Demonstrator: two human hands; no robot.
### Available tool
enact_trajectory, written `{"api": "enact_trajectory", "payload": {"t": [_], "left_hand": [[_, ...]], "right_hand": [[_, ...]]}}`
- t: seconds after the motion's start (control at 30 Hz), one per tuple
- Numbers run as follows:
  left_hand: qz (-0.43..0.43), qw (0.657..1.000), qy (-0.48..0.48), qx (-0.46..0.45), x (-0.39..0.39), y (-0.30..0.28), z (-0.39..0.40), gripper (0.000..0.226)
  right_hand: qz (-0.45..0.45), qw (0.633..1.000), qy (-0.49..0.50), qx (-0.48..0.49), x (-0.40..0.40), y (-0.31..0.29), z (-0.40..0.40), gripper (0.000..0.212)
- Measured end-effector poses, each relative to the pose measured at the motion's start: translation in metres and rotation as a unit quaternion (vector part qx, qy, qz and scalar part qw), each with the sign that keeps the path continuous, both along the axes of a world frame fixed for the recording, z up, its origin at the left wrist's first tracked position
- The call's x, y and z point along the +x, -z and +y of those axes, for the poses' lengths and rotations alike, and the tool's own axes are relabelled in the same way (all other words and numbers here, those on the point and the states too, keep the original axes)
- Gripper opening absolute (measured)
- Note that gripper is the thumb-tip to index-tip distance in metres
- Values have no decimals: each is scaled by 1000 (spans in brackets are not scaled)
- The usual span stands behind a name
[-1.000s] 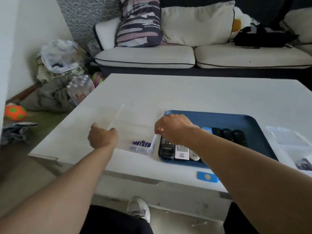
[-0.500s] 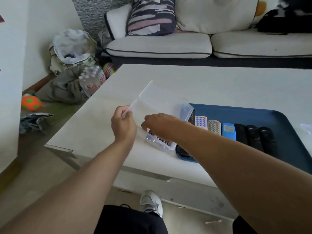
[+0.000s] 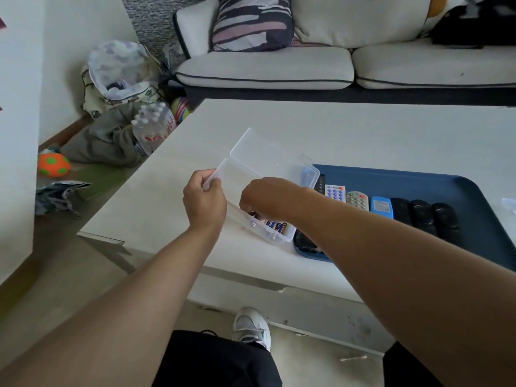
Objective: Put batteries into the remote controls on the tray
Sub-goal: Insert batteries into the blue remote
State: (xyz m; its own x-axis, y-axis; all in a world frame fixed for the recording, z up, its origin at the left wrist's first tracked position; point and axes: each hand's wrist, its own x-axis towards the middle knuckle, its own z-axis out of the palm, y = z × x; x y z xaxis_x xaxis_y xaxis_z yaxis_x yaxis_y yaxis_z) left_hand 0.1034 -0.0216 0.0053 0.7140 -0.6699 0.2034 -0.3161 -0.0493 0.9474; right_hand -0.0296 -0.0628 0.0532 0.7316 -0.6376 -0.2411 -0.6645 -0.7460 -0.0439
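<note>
We see both bare forearms reaching forward over the near edge of the white tabletop [image 3: 363, 129]. Taking the blue tray [image 3: 446, 185] as our landmark, a clear plastic box [image 3: 268, 163] sits just beside its left end, with its lid raised open. The left hand [image 3: 205, 201] is curled into a loose fist left of the tray, thumb and fingers pinching the near left corner of the box. The right hand [image 3: 268, 198] hangs knuckles-up over the box, wrist bent down and fingers dipping inside; they are hidden behind the back of the hand, so we cannot tell whether they hold anything. A few batteries [image 3: 277, 226] lie in the near end of the box, close to the tray's left near corner. On the tray, the remote controls [image 3: 357, 201] lie side by side in a row: light ones with coloured buttons nearest the box, then a blue one, then three black ones further right.
</note>
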Motion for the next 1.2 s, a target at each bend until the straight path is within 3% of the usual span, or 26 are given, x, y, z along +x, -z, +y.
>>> {"api": "enact_trajectory", "payload": {"t": [0.13, 0.2, 0.27, 0.3, 0.37, 0.47, 0.53, 0.57, 0.7, 0.77, 0.9, 0.93, 1.0, 1.2], "left_hand": [[43, 998, -22, 43, 8, 8, -2, 16], [47, 996, -32, 75, 13, 14, -2, 18], [42, 993, -43, 100, 17, 19, -1, 18], [39, 992, -50, 111, 19, 21, 0, 19], [40, 989, -53, 129, 21, 26, 0, 20], [32, 985, -53, 158, 22, 32, 1, 20], [36, 984, -55, 167, 19, 30, 1, 22], [42, 983, -59, 170, 18, 28, 2, 28], [98, 979, -83, 157, 10, 20, 0, 51], [81, 981, -103, 143, 4, 13, -1, 56], [-16, 991, -108, 73, -21, -9, 0, 56], [-45, 993, -98, 43, -30, -13, 0, 55], [-95, 993, -76, -15, -48, -21, -2, 50], [-97, 993, 15, -71, -99, -43, 1, 31]], "right_hand": [[-47, 998, -25, -38, -10, -7, 2, 15], [-143, 989, 23, 21, -19, -9, 1, 17], [-245, 957, 100, 119, -35, -11, 0, 21], [-304, 919, 149, 201, -44, -10, -1, 22], [-417, 796, 249, 360, -70, -15, -3, 21], [-503, 622, 353, 485, -111, -24, -1, 20], [-532, 559, 397, 496, -136, -29, 0, 23], [-533, 557, 412, 486, -146, -30, 1, 23], [-477, 632, 435, 429, -182, -28, 4, 16], [-430, 681, 447, 390, -196, -21, 6, 14], [-184, 889, 372, 191, -215, -6, 16, 18], [-113, 922, 336, 155, -218, -1, 21, 23], [-24, 947, 295, 126, -222, 10, 31, 33], [49, 973, 221, 50, -229, 18, 47, 35]]}}
